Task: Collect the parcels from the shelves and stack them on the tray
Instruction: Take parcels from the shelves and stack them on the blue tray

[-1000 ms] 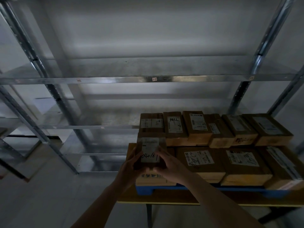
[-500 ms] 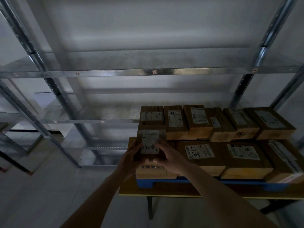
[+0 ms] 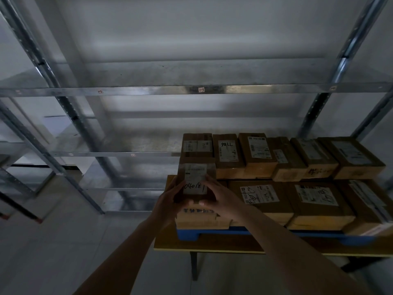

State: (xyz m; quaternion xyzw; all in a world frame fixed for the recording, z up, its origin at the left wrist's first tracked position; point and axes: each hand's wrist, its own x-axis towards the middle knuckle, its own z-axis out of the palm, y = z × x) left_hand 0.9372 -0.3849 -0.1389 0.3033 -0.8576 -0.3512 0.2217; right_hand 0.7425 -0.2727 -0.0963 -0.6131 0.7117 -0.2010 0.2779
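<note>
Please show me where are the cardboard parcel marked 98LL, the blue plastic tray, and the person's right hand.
Cardboard parcel marked 98LL (image 3: 227, 153): head view, its white label.
Blue plastic tray (image 3: 189, 234): head view, front left corner.
Right hand (image 3: 221, 199): head view, back of hand.

A wooden counter (image 3: 212, 244) with a yellow edge stands at my near right on dark legs (image 3: 194, 266). Pale floor tiles (image 3: 53, 252) spread to my left. A white wall (image 3: 191, 28) rises far behind.
</note>
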